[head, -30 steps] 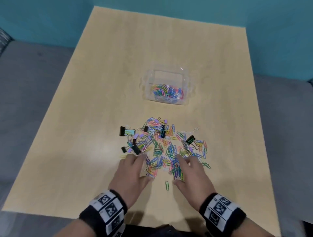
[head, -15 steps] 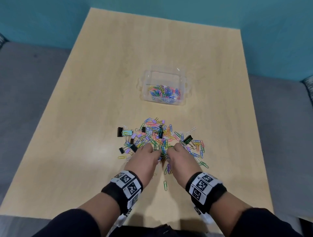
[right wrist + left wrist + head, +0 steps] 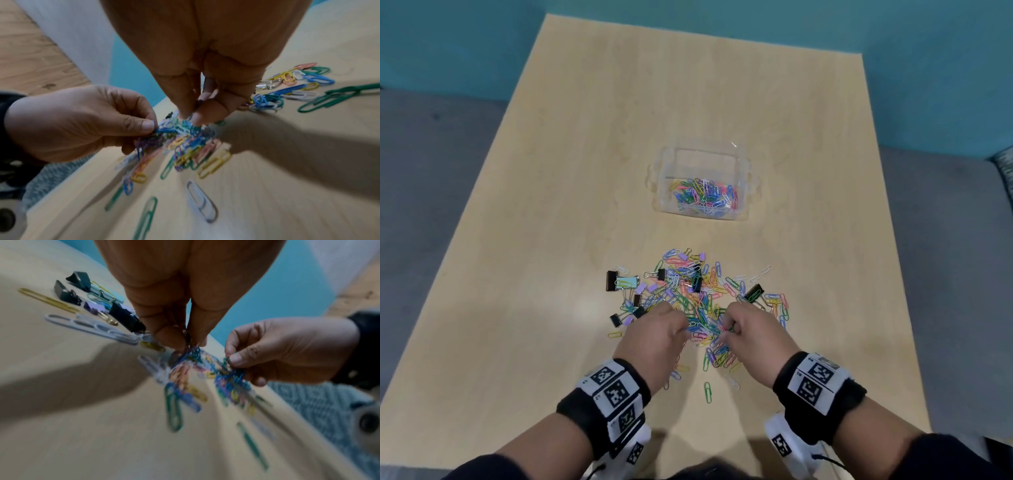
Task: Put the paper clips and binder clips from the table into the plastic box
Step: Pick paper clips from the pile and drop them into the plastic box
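both hands, left hand (image 3: 654, 337) and right hand (image 3: 753, 334), knuckles up, fingers pinching paper clips (image 3: 705, 329).

I see multicoloured paper clips (image 3: 698, 308), black and lilac binder clips (image 3: 612, 281), a pale wood-grain desk (image 3: 551, 240), a teal wall (image 3: 928, 51), and black-and-white patterned wristbands (image 3: 613, 394).

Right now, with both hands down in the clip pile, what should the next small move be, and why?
Probably lift both hands together and carry them forward to the plastic box. The left hand and right hand each already pinch a tangle of paper clips, and the box sits open just beyond the pile, already holding some clips. Trailing clips may drop, so lift slowly.
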Tool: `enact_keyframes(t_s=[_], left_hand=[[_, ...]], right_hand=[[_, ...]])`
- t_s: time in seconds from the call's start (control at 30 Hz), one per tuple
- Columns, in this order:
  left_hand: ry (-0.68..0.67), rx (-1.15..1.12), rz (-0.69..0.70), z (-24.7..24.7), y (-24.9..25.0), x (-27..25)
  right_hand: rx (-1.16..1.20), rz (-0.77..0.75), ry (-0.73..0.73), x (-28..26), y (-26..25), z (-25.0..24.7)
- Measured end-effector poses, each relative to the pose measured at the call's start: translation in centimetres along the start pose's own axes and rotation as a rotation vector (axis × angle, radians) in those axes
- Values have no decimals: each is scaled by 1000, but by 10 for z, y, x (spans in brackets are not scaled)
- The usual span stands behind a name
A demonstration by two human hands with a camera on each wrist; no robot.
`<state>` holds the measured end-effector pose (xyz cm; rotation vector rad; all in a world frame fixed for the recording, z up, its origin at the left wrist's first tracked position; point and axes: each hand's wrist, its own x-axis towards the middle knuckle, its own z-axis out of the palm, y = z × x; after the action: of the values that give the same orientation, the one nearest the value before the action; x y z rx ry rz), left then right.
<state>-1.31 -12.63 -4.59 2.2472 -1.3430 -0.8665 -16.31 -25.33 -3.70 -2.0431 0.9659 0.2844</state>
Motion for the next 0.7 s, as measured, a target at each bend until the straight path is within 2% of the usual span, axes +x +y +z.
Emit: enact_keyframes(t_s=[0.13, 0.23, 0.3, 0.4, 0.53, 0.6, 0.7], left_hand=[[-55, -288, -126, -27, 10, 7], [-100, -634, -203, -51, 18, 22], [-67, -758, -220, -69, 22, 43], [78, -772, -251, -95, 25, 92], [253, -663, -221, -116, 32, 156], [261, -575, -196, -119, 37, 174], [204, -494, -192, -120, 38, 181]], right_hand=[[349, 118, -115, 3, -7, -23], [587, 103, -164, 12, -18, -47], [683, 78, -130, 28, -27, -66], [746, 62, 0, 70, -38, -94], [696, 91, 196, 130, -52, -117], [645, 90, 254, 149, -59, -122], [598, 75, 238, 155, -65, -125]])
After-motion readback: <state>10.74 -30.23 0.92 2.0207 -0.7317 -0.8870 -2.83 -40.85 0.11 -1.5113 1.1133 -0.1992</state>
